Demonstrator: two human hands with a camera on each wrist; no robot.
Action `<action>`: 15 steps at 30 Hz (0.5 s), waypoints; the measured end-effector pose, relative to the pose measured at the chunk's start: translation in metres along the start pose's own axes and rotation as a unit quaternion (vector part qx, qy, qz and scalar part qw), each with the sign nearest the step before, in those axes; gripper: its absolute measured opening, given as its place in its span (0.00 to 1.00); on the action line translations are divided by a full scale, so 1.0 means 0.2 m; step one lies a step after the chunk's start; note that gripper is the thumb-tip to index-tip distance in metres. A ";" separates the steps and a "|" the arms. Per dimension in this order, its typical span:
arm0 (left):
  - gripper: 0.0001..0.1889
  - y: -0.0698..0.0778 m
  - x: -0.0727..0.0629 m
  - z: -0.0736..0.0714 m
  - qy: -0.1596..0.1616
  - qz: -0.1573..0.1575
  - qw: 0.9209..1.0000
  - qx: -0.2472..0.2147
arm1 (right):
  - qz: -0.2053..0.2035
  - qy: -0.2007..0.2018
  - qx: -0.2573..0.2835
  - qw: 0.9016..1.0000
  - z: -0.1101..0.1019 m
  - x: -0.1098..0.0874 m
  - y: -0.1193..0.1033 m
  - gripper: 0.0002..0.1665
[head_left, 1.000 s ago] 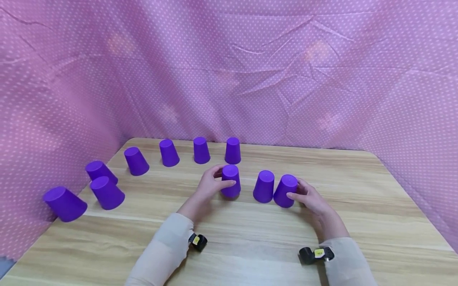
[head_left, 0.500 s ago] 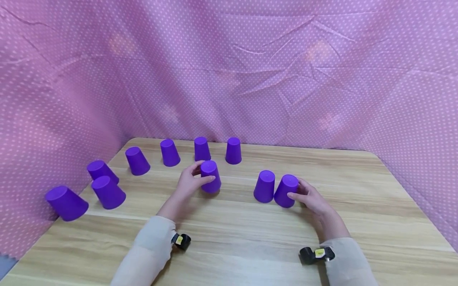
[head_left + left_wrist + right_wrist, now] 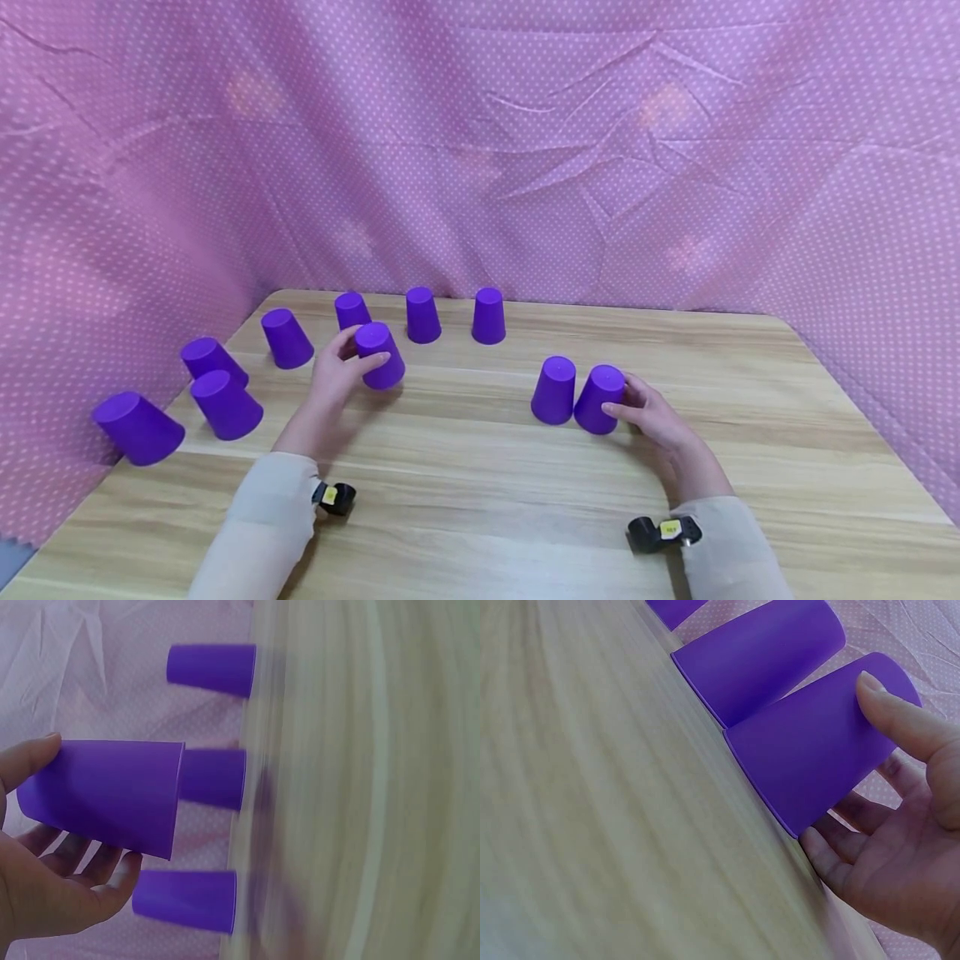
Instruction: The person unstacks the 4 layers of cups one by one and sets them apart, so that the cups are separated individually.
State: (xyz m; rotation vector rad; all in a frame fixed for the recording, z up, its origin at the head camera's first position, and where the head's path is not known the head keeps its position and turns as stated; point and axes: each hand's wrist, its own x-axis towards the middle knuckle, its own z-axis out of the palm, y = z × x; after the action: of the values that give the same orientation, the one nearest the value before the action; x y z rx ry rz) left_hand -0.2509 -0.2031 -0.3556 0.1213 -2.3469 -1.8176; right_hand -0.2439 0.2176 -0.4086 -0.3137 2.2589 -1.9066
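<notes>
My left hand [image 3: 335, 379] grips an upside-down purple cup [image 3: 381, 358], thumb on the near side and fingers behind. In the left wrist view this cup [image 3: 105, 795] hangs above the tabletop, its rim apart from the wood. My right hand [image 3: 654, 415] holds another upturned purple cup [image 3: 597, 400] with thumb and fingers around it. Its rim rests on the table in the right wrist view, where the thumb lies on the cup wall [image 3: 810, 750]. Close on its left stands one more purple cup [image 3: 553, 392], also upside down.
Along the back stand upturned purple cups [image 3: 489, 317], [image 3: 423, 317], one partly hidden behind the held cup. More cups [image 3: 287, 340] continue down the left side, several near the left edge [image 3: 138, 429]. A pink dotted cloth [image 3: 480, 167] hangs around the wooden table [image 3: 487, 500].
My left hand has carried its cup leftward, from near the middle to in front of the back-left cups. The right hand and its cup have stayed in place.
</notes>
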 end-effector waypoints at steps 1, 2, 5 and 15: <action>0.33 0.00 0.00 -0.01 0.007 0.002 1.000 0.002 | 0.000 0.000 0.000 1.000 0.00 0.00 0.00 0.38; 0.33 0.00 0.00 -0.03 0.015 0.003 1.000 0.003 | -0.001 -0.001 0.000 1.000 0.00 0.00 0.00 0.38; 0.33 0.00 0.01 -0.07 0.036 0.012 0.999 0.012 | -0.001 0.000 -0.001 1.000 0.00 0.00 0.00 0.38; 0.36 -0.05 0.04 -0.19 0.105 0.006 0.994 0.017 | -0.007 -0.004 0.004 1.000 0.00 0.00 0.01 0.38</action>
State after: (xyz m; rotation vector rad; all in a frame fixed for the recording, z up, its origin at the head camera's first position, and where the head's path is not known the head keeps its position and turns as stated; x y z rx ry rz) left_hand -0.2514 -0.2425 -0.3555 0.2869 -2.2279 -1.6707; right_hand -0.2444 0.2187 -0.4105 -0.3375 2.2493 -1.9168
